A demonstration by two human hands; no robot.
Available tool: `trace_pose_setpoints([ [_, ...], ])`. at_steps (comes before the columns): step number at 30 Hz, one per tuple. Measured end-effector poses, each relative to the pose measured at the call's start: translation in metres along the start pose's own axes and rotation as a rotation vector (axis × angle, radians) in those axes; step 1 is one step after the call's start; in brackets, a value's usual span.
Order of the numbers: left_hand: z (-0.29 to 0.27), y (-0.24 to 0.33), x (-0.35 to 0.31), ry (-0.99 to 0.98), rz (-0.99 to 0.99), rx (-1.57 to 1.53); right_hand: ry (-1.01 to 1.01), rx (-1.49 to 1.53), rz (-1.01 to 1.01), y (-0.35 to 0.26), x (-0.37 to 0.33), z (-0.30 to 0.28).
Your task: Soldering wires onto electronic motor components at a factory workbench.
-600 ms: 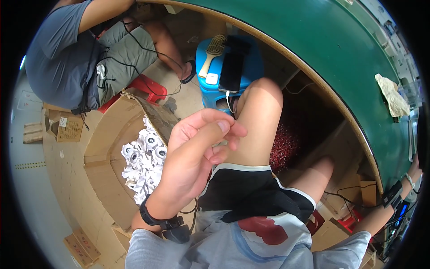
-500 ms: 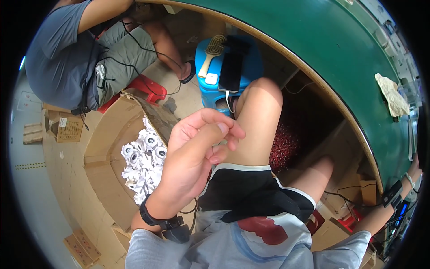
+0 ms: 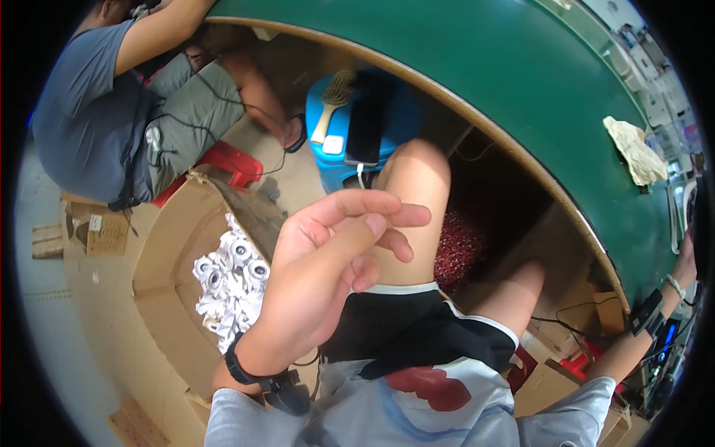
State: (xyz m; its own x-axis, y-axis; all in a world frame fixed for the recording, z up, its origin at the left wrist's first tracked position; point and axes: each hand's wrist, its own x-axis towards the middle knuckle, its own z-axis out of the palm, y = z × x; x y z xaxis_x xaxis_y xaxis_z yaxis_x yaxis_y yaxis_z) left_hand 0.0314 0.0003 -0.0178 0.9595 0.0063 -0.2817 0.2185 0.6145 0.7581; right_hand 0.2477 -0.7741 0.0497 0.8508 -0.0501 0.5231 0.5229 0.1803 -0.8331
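Note:
My left hand (image 3: 328, 264) is raised over my lap, beside the open cardboard box (image 3: 160, 261). Its fingers are loosely bent with gaps between them, the thumb lies near the forefinger, and nothing shows in it. White parts (image 3: 237, 279) with dark round centres are heaped in that box, partly behind my left wrist. At the far right rim, my right hand (image 3: 690, 257) reaches to the edge of the green table (image 3: 477, 67), close to a pale curved object (image 3: 676, 216). The fingers of this hand are cut off by the dark rim, so its grip is hidden.
A blue stool (image 3: 324, 160) carries a hairbrush (image 3: 331, 104), a dark phone with a white cable (image 3: 365, 130) and a small white case (image 3: 333, 144). A crumpled cloth-like piece (image 3: 635, 151) lies on the table. Another person (image 3: 89, 119) sits at left on a red stool (image 3: 234, 167).
The whole view has shifted slightly, so most things appear a little farther left. The fingers of my left hand have spread a little. My right hand remains at the right rim.

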Motion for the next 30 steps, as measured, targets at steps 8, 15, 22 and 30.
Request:
trace_pose_setpoints([
  [8, 0.040, 0.001, 0.005, -0.173, -0.017, 0.061, 0.113, 0.336, 0.004, 0.016, -0.034, 0.173],
  [15, 0.065, -0.005, 0.009, -0.263, 0.053, 0.070, 0.107, 0.334, -0.053, 0.013, -0.042, 0.210],
  [22, 0.086, -0.009, 0.013, -0.296, 0.022, 0.084, 0.172, 0.325, -0.062, 0.015, -0.045, 0.220],
  [30, 0.108, -0.012, 0.021, -0.401, -0.148, -0.002, 0.143, 0.280, -0.086, 0.017, -0.048, 0.228],
])
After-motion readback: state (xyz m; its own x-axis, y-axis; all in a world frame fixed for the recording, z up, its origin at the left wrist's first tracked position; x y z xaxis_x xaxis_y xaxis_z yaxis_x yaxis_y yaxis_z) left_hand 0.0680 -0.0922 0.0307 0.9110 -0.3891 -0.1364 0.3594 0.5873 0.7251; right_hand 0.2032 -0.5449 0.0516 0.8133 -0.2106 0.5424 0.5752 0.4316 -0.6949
